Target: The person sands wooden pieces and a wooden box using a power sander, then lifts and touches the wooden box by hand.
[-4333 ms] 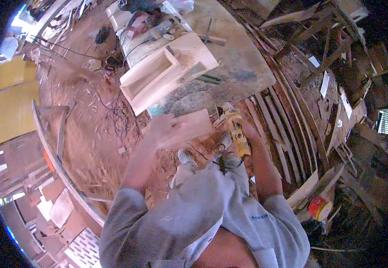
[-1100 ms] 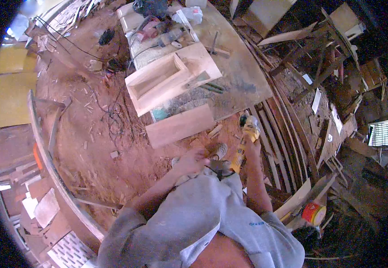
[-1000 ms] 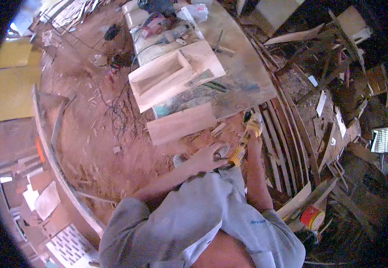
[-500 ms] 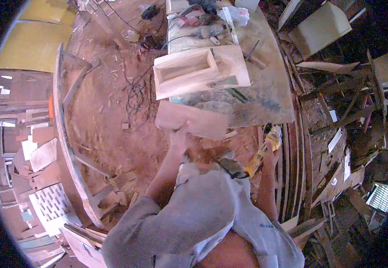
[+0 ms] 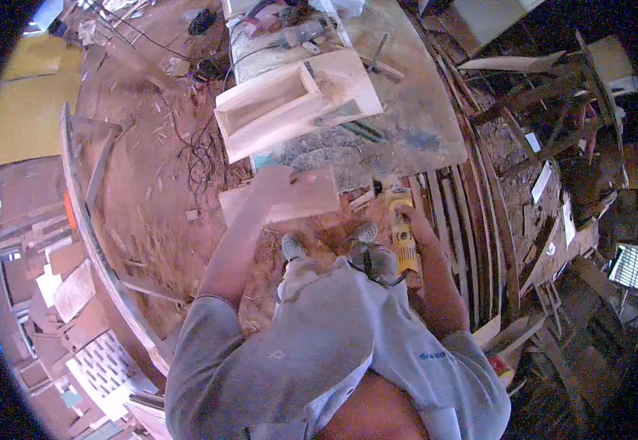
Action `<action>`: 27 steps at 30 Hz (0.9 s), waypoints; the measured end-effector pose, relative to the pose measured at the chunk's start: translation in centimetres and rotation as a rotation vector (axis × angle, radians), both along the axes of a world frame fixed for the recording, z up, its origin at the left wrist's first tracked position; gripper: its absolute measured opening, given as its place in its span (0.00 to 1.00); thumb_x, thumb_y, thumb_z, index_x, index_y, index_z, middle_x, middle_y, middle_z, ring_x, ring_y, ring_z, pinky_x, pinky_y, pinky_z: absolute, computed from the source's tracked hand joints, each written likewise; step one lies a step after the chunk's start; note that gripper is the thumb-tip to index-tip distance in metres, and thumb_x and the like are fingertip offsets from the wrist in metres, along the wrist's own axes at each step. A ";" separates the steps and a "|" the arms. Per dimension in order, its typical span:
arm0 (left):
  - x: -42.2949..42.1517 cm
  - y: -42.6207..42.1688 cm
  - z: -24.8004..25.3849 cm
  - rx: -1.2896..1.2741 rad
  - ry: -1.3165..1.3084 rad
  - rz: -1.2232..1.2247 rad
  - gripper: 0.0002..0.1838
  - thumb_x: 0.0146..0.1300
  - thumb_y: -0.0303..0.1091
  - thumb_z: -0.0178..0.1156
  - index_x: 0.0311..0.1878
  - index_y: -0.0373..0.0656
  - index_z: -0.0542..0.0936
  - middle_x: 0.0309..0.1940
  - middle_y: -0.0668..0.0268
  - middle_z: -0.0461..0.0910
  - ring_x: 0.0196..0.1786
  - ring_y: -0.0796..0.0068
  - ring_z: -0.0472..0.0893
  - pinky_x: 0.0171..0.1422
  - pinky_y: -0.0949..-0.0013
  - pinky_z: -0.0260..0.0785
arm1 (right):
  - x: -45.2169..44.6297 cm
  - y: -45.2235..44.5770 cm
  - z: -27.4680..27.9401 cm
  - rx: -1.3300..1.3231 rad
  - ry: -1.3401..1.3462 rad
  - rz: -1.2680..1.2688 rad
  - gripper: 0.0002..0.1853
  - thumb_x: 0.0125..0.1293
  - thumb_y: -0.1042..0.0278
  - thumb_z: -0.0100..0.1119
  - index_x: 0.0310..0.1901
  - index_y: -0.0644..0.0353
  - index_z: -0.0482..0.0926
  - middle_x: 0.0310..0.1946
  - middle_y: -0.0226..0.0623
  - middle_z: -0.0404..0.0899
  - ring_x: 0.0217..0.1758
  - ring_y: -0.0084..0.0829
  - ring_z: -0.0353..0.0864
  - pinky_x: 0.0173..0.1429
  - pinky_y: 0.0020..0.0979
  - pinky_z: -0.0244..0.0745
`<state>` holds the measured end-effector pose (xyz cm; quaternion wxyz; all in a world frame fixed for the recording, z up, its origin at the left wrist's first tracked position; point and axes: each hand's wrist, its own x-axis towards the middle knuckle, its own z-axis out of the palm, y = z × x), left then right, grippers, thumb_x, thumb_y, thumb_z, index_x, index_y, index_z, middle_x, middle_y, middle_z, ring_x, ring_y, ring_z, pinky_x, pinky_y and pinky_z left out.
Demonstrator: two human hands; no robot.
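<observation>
Tan worktop (plank near), reddish, littered floor

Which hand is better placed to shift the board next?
Left, most likely: the left hand is at the board, while the right hand is occupied, holding the grinder.

1 L hand, 1 R hand, 1 yel. pwr tool, 1 bd at L hand, 1 wdn box, 2 shoes, 1 worktable
</observation>
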<state>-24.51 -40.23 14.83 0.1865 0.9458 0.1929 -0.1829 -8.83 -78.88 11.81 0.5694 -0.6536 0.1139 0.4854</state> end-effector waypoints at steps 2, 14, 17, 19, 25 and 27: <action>1.1 -0.4 -2.7 -0.013 0.005 -0.108 0.50 0.63 0.85 0.45 0.43 0.40 0.90 0.39 0.46 0.89 0.47 0.42 0.88 0.57 0.44 0.79 | -0.9 1.0 -1.7 0.090 -0.086 0.067 0.18 0.71 0.52 0.62 0.53 0.56 0.83 0.34 0.34 0.86 0.25 0.32 0.85 0.33 0.37 0.85; 3.6 -3.8 -0.3 -0.054 0.087 -0.191 0.54 0.61 0.88 0.44 0.44 0.37 0.90 0.46 0.45 0.89 0.55 0.45 0.87 0.63 0.45 0.78 | -6.6 0.8 -8.7 0.263 -0.133 -0.115 0.18 0.71 0.54 0.63 0.55 0.56 0.80 0.40 0.36 0.84 0.33 0.33 0.84 0.38 0.37 0.83; 3.5 -3.5 -1.1 -0.070 0.082 -0.187 0.55 0.61 0.88 0.44 0.45 0.36 0.90 0.46 0.45 0.89 0.54 0.45 0.87 0.63 0.46 0.78 | -7.8 0.6 -8.7 0.242 -0.095 -0.154 0.18 0.71 0.53 0.62 0.55 0.56 0.80 0.41 0.36 0.84 0.34 0.33 0.84 0.38 0.37 0.83; 3.5 -3.3 -2.1 -0.065 0.031 -0.191 0.55 0.61 0.88 0.44 0.46 0.36 0.90 0.46 0.45 0.89 0.54 0.44 0.87 0.62 0.46 0.78 | -8.6 0.3 -8.7 0.232 -0.077 -0.174 0.19 0.71 0.53 0.62 0.55 0.56 0.80 0.41 0.36 0.84 0.34 0.33 0.84 0.39 0.37 0.83; 3.3 -2.8 1.2 -0.074 0.103 -0.172 0.55 0.60 0.87 0.47 0.46 0.36 0.90 0.45 0.44 0.89 0.53 0.44 0.88 0.61 0.46 0.79 | -12.8 -1.6 -8.6 0.203 0.001 -0.248 0.19 0.72 0.52 0.61 0.56 0.55 0.79 0.41 0.36 0.84 0.35 0.33 0.84 0.40 0.37 0.83; 3.4 -2.9 1.2 -0.083 0.098 -0.187 0.53 0.60 0.86 0.48 0.47 0.35 0.90 0.44 0.43 0.89 0.53 0.44 0.88 0.61 0.45 0.79 | -13.4 -1.3 -8.8 0.209 0.016 -0.269 0.19 0.72 0.51 0.61 0.56 0.55 0.79 0.42 0.36 0.84 0.35 0.33 0.84 0.41 0.37 0.83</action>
